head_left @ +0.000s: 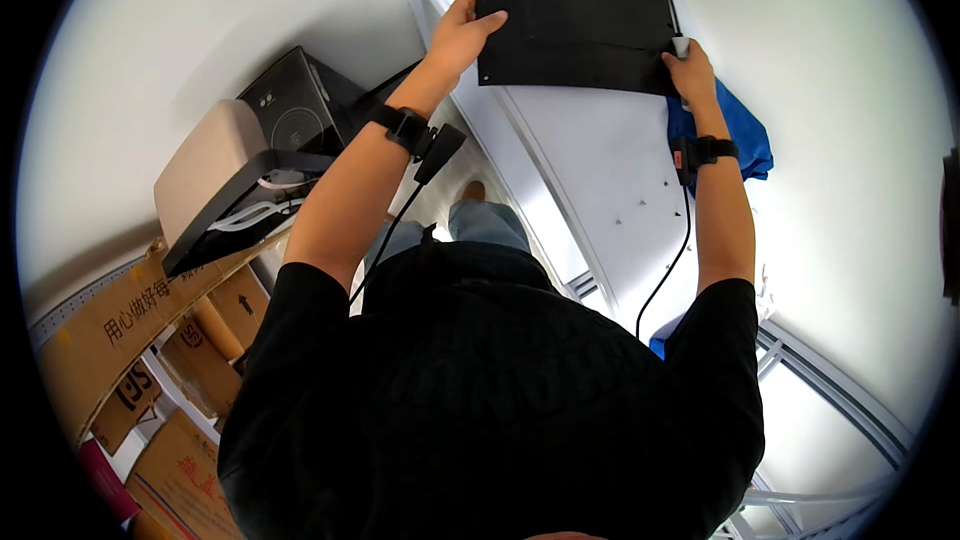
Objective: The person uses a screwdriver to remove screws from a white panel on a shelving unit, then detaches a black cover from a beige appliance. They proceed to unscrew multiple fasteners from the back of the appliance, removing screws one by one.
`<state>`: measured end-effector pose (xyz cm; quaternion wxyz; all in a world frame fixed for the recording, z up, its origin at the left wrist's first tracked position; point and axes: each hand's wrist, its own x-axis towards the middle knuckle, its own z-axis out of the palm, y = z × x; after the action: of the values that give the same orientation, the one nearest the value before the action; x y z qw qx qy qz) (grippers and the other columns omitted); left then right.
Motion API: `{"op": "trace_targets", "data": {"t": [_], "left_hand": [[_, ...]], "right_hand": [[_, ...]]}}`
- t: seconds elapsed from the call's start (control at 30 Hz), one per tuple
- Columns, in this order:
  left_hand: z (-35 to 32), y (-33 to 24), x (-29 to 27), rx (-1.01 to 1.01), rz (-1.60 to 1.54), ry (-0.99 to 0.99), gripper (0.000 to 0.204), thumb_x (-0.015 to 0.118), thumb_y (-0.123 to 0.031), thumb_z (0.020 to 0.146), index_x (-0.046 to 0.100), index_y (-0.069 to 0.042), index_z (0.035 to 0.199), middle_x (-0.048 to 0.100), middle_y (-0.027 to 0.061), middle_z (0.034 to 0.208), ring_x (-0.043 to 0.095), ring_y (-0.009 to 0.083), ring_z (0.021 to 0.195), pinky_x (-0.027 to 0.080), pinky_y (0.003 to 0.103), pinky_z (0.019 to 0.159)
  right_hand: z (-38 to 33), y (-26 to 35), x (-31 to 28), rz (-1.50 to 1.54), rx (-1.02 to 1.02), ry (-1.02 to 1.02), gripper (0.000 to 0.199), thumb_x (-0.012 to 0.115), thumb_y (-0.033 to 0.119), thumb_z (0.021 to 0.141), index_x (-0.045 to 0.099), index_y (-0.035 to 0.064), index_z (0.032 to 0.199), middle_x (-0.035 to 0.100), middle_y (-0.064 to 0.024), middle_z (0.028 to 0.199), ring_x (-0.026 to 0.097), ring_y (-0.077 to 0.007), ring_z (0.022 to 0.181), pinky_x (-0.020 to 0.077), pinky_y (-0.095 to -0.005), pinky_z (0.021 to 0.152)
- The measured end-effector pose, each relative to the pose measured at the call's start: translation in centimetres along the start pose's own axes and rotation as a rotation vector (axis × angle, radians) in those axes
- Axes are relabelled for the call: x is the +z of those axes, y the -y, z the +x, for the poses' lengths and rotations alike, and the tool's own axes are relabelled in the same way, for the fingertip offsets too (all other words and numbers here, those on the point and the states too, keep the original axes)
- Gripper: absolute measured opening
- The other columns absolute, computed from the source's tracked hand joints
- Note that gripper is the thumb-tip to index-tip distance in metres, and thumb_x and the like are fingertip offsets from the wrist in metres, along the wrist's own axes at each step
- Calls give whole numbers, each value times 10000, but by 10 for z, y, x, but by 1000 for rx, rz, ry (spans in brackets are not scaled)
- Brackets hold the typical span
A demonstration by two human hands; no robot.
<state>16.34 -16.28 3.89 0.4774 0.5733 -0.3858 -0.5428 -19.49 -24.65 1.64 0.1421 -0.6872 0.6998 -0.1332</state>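
Left of a long white shelf (590,165), toward its near end, are cardboard boxes (72,370). Farther along the shelf's left side sit a beige-and-black object (205,165) and a black box (290,105) with a ring on its face. At the shelf's far left edge, the left hand (466,38) pinches a flat black panel (575,15) between thumb and fingers. The panel is held over the shelf's far end. Above the shelf's right side, the right hand (692,75) grips the panel's right edge, thumb on top, other fingers mostly hidden, beside a small white fitting (681,46). Blue cloth (745,135) lies along the shelf's right edge.
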Motion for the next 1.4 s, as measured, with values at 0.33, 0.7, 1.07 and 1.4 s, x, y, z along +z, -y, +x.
{"op": "trace_targets", "data": {"t": [0.33, 0.7, 1.07, 1.4], "left_hand": [[-64, 11, -61, 45, -33, 198, 429, 630, -238, 879, 538, -76, 1266, 533, 116, 1293, 478, 224, 1222, 367, 335, 1010], [-207, 81, -154, -289, -153, 408, 324, 492, -171, 961, 522, -23, 1248, 608, 118, 1182, 593, 210, 1089, 457, 318, 929], [-235, 260, -173, -429, -296, 172, 468, 422, -276, 1002, 347, -26, 1390, 563, 150, 1233, 628, 228, 1010, 512, 304, 832], [-178, 432, -200, -157, -366, 67, 312, 349, -222, 1024, 489, -6, 1200, 640, 157, 1045, 685, 234, 818, 565, 275, 675]], "right_hand": [[-60, 57, -49, 319, 129, -87, 395, 698, 272, 813, 604, -10, 1074, 627, -101, 820, 615, -175, 715, 486, -289, 658], [-299, 207, -9, 1097, 101, 351, 611, 594, 5, 656, 475, 70, 1252, 568, -62, 888, 555, -134, 721, 479, -254, 668], [-394, 198, 231, 1344, 368, 724, 448, 589, 43, 843, 465, 12, 1272, 628, -122, 1105, 616, -138, 727, 474, -232, 569], [-414, 120, 433, 1419, 138, 743, 598, 575, -65, 673, 529, 28, 1262, 529, -98, 1123, 636, -170, 809, 480, -251, 588]]}}
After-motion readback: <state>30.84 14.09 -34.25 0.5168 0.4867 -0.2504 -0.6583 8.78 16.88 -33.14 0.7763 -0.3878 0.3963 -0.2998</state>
